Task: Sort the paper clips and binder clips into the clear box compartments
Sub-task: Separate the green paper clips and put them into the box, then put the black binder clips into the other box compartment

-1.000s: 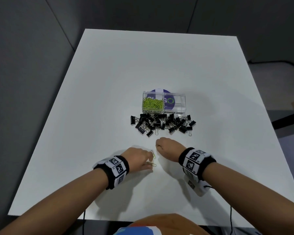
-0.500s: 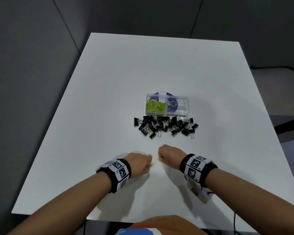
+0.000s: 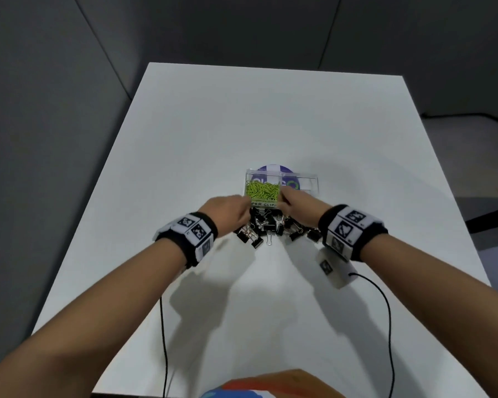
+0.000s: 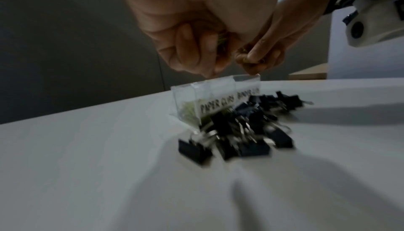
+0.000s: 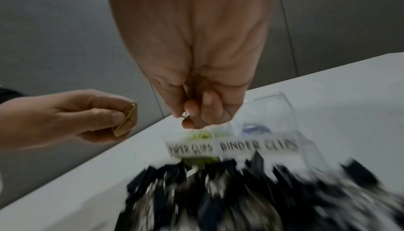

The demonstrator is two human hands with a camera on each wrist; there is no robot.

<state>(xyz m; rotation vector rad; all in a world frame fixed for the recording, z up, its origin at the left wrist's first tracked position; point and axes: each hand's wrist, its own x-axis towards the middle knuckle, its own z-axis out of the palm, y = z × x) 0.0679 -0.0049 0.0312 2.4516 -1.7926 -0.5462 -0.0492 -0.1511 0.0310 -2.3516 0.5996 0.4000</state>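
A paper clip (image 5: 126, 119) was pinched in the left hand (image 5: 72, 119), another in the right hand (image 5: 196, 86), both above the clear box (image 3: 282, 186). Light, springy, slippery wire was judged best nipped flat; binder clips (image 3: 270, 226) lay heaped just beside the box.

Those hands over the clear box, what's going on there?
A person is sorting clips. The left hand pinches a paper clip, and the right hand pinches another small clip, both just above the clear box. Its paper clip compartment already holds a heap of green clips; the binder clip compartment looks empty. The black binder clips lie piled on the white table in front of the box.
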